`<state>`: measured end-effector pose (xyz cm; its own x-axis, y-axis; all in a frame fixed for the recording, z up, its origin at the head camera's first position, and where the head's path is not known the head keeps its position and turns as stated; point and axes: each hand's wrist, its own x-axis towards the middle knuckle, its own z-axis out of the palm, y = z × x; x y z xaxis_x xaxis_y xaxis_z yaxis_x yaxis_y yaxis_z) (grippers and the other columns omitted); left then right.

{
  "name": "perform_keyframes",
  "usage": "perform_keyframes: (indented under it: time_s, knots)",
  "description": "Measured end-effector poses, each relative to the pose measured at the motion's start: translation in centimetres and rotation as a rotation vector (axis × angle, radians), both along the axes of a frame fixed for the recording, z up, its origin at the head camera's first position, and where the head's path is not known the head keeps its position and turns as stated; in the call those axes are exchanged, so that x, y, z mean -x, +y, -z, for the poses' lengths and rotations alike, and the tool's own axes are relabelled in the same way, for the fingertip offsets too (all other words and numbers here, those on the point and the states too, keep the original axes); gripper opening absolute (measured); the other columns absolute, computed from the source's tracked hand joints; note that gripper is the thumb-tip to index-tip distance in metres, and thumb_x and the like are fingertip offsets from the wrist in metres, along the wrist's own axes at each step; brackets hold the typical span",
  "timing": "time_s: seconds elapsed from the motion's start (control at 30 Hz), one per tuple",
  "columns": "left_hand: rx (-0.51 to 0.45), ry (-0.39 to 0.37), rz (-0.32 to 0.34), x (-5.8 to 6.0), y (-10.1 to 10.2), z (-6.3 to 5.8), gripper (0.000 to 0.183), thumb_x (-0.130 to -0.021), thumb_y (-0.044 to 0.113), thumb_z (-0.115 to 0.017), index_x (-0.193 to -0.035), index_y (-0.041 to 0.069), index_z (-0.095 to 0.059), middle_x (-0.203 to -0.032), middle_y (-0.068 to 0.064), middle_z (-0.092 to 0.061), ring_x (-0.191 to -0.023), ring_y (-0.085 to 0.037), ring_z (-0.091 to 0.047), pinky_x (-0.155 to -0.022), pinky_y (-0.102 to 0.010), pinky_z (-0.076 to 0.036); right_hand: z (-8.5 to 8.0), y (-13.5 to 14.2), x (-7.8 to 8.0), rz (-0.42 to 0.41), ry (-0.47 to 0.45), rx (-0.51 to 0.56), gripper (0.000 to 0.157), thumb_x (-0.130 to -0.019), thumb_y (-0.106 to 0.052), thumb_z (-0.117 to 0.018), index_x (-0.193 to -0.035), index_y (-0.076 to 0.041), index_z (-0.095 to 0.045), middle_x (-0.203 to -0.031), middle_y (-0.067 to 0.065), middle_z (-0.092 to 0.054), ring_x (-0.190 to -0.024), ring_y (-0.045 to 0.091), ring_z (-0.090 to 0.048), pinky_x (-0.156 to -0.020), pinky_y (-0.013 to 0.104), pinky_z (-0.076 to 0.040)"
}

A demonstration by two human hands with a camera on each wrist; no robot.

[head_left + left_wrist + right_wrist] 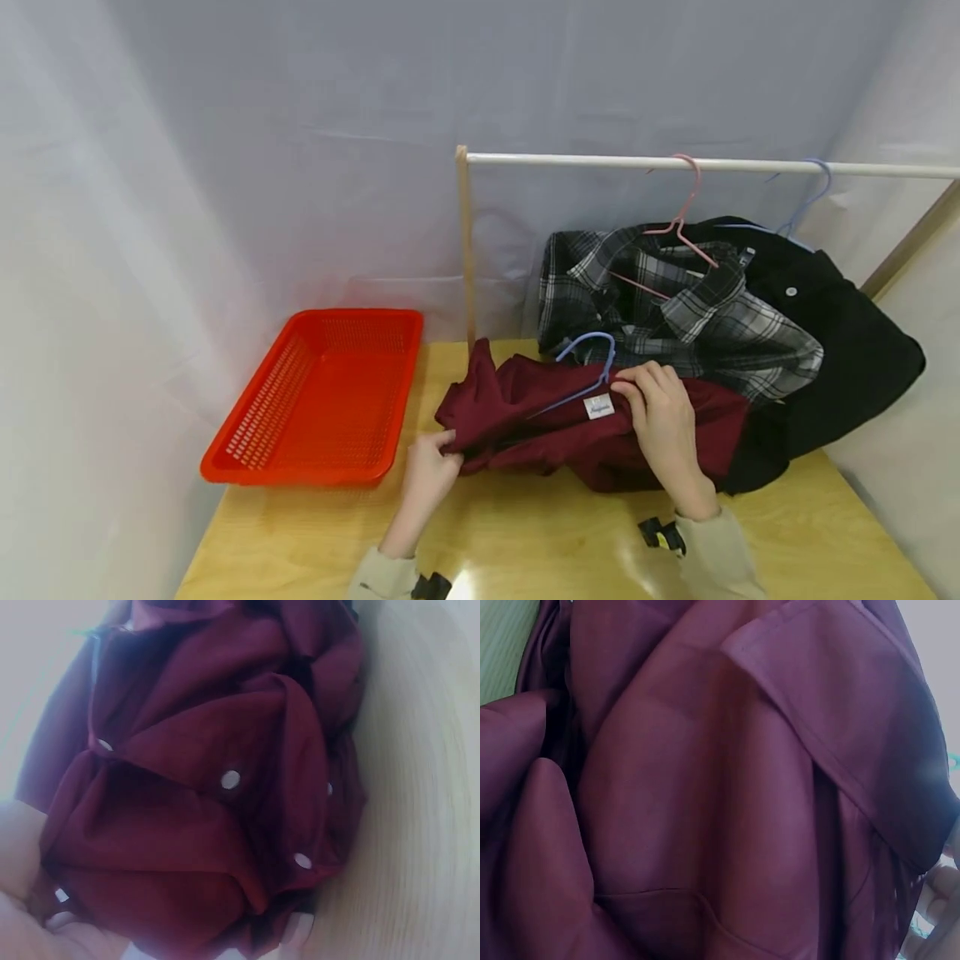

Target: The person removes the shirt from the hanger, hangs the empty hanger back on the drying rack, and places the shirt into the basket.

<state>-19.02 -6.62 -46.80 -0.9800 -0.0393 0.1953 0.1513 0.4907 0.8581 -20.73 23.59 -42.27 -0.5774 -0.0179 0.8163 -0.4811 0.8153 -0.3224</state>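
Maroon shirt (540, 454): on desk (525, 542), blue hanger (612, 348) at collar, hook toward 12 o'clock.
Left hand (431, 471): fingers pinching shirt edge, 8 o'clock.
Right hand (666, 421): fingers pinching collar, 2 o'clock.
Seating (judgement): steady collar, ease cloth along hanger arm.
Edges: basket (300, 479) 9 o'clock; plaid shirt (705, 308) crowding 1 o'clock.
Room: toward 6 o'clock.

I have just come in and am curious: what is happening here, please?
A person's left grip pinches the edge of a maroon shirt, and the right grip holds it near its white label. A blue hanger is in its neck, not on the white rail, where a plaid shirt and a black garment hang. A red basket stands to the left on the table.
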Motion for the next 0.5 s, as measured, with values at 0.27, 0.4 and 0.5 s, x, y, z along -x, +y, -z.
perform_keyframes:
  time_s: [0.27,0.4,0.5]
  knots:
    - [-0.091,-0.120,0.148,-2.1,-0.8,-0.8,0.045,-0.069,-0.011,-0.059,-0.112,-0.017,-0.069,-0.107,-0.029,-0.070,-0.067,-0.014,-0.052,-0.055,-0.023,-0.042,0.3,0.4,0.3,-0.017,-0.024,-0.019,0.008,-0.084,-0.005,-0.075,-0.090,-0.005,-0.071,-0.084,0.007,-0.064,-0.080,0.028,-0.056,-0.072,0.039,-0.042]
    - [-0.136,-0.169,0.205,-2.7,-0.4,-1.3,0.045,-0.071,-0.004,-0.061,-0.113,-0.017,-0.069,-0.103,-0.023,-0.071,-0.080,-0.015,-0.059,-0.067,-0.027,-0.048,0.2,0.9,0.2,0.005,-0.059,-0.007,0.004,-0.087,-0.006,-0.074,-0.088,-0.005,-0.071,-0.084,0.006,-0.065,-0.081,0.025,-0.057,-0.072,0.037,-0.042]
    - [-0.164,-0.197,0.227,-2.9,0.1,-1.8,0.049,-0.075,0.001,-0.063,-0.121,-0.018,-0.064,-0.112,-0.025,-0.070,-0.097,-0.022,-0.063,-0.079,-0.032,-0.053,0.0,1.2,0.3,0.023,-0.072,0.000,0.004,-0.088,-0.006,-0.073,-0.086,-0.004,-0.070,-0.083,0.006,-0.065,-0.081,0.024,-0.057,-0.071,0.038,-0.043]
